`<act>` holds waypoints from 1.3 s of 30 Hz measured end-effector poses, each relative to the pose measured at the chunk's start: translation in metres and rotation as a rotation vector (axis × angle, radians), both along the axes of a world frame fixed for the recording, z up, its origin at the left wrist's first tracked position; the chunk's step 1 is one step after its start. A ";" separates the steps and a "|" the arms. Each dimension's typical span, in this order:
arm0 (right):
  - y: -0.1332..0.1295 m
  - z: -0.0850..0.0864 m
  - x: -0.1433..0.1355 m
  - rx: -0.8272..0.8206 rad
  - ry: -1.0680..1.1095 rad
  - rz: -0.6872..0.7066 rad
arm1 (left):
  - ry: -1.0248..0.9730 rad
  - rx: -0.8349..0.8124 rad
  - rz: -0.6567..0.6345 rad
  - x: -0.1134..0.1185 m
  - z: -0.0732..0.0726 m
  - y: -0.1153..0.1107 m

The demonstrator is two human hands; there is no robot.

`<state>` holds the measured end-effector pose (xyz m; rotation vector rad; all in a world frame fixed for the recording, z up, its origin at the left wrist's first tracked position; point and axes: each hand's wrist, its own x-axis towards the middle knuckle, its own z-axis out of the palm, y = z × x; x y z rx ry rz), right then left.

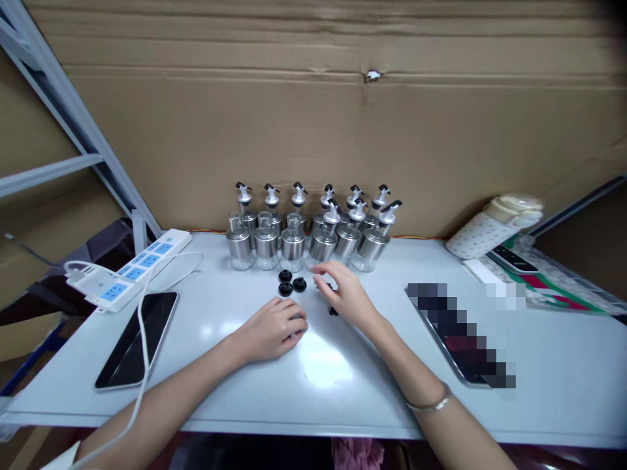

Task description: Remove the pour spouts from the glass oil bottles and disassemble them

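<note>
My left hand (275,328) rests low over the table with its fingers curled in. Something pale and small shows at its fingertips, but I cannot make out what it is. Just beyond it lie 3 round black stoppers (285,288). My right hand (345,294) hovers with thumb and fingers apart over a few small black pieces (334,311), which it partly covers. Behind both hands stand glass bottles with steel sleeves in two rows. In front at left, 3 bottles (266,245) have bare necks; several others, like the front right bottle (375,245), carry silver pourers with black flaps.
A white power strip (147,261) with a cable and a dark tablet-like device (140,339) lie at left. At right are a phone-like device (455,339), partly pixelated, and a tilted speckled flask (490,228). A cardboard wall (294,130) backs the white table (235,405).
</note>
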<state>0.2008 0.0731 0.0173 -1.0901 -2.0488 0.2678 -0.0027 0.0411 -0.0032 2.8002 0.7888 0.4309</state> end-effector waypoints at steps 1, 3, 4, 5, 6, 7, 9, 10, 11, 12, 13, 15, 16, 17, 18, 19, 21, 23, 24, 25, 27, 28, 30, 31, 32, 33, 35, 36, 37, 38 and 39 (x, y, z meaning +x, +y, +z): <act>0.003 0.000 0.000 0.047 0.061 -0.048 | -0.004 0.008 -0.001 0.000 -0.001 0.000; 0.010 0.003 0.001 0.125 0.209 -0.174 | -0.015 0.019 -0.006 0.001 -0.001 -0.001; 0.015 0.005 0.001 0.155 0.279 -0.233 | -0.024 0.027 -0.012 0.001 0.000 -0.002; 0.020 0.008 0.001 0.179 0.336 -0.277 | -0.037 0.037 -0.021 0.001 0.000 -0.002; 0.027 0.012 0.001 0.199 0.381 -0.303 | -0.052 0.052 -0.033 0.002 0.001 -0.002; 0.033 0.015 0.001 0.213 0.414 -0.311 | -0.071 0.071 -0.046 0.002 0.003 -0.003; 0.047 0.021 -0.001 0.216 0.475 -0.309 | -0.121 0.113 -0.074 0.002 0.006 -0.003; 0.053 0.023 -0.002 0.205 0.515 -0.308 | -0.150 0.134 -0.088 0.002 0.007 -0.004; 0.058 0.025 -0.004 0.190 0.560 -0.307 | -0.180 0.152 -0.106 0.003 0.009 -0.006; 0.063 0.025 -0.007 0.172 0.607 -0.306 | -0.206 0.166 -0.131 0.004 0.010 -0.009; 0.068 0.025 -0.010 0.153 0.651 -0.303 | -0.229 0.170 -0.165 0.006 0.011 -0.013; 0.075 0.022 -0.015 0.112 0.716 -0.295 | -0.246 0.136 -0.257 0.012 0.011 -0.025; 0.078 0.021 -0.017 0.087 0.732 -0.291 | -0.243 0.087 -0.306 0.017 0.011 -0.032; 0.080 0.020 -0.018 0.060 0.736 -0.290 | -0.221 0.013 -0.351 0.021 0.009 -0.040; 0.082 0.018 -0.018 0.033 0.725 -0.292 | -0.191 -0.070 -0.391 0.026 0.008 -0.048; 0.083 0.018 -0.018 0.008 0.699 -0.293 | -0.177 -0.157 -0.411 0.030 0.006 -0.055; 0.085 0.017 -0.015 -0.019 0.622 -0.282 | -0.188 -0.323 -0.432 0.036 0.002 -0.064; 0.085 0.018 -0.012 -0.015 0.556 -0.252 | -0.266 -0.509 -0.389 0.038 0.001 -0.067; 0.085 0.019 -0.010 -0.004 0.540 -0.236 | -0.308 -0.612 -0.334 0.038 0.001 -0.067; 0.085 0.021 -0.008 0.010 0.534 -0.224 | -0.348 -0.723 -0.262 0.037 0.001 -0.065; 0.083 0.029 -0.003 0.048 0.544 -0.201 | -0.421 -0.942 -0.122 0.036 0.003 -0.062; 0.081 0.034 -0.001 0.071 0.548 -0.181 | -0.462 -1.042 -0.075 0.035 0.003 -0.060; 0.073 0.050 0.004 0.119 0.541 -0.119 | -0.572 -1.215 -0.038 0.036 0.002 -0.057; 0.067 0.059 0.007 0.137 0.527 -0.085 | -0.625 -1.292 -0.035 0.037 0.001 -0.056; 0.059 0.069 0.009 0.151 0.519 -0.067 | -0.670 -1.365 -0.036 0.037 -0.001 -0.054; 0.051 0.078 0.011 0.160 0.510 -0.058 | -0.707 -1.433 -0.038 0.038 -0.003 -0.053; 0.033 0.093 0.013 0.114 0.497 -0.005 | -0.771 -1.532 -0.049 0.037 -0.008 -0.051; 0.024 0.099 0.013 0.052 0.505 0.047 | -0.801 -1.559 -0.061 0.037 -0.010 -0.050; 0.016 0.103 0.012 -0.024 0.522 0.112 | -0.828 -1.572 -0.077 0.036 -0.012 -0.048; 0.010 0.105 0.010 -0.111 0.542 0.189 | -0.849 -1.578 -0.096 0.035 -0.013 -0.047; 0.005 0.106 0.008 -0.203 0.563 0.268 | -0.866 -1.581 -0.116 0.034 -0.014 -0.045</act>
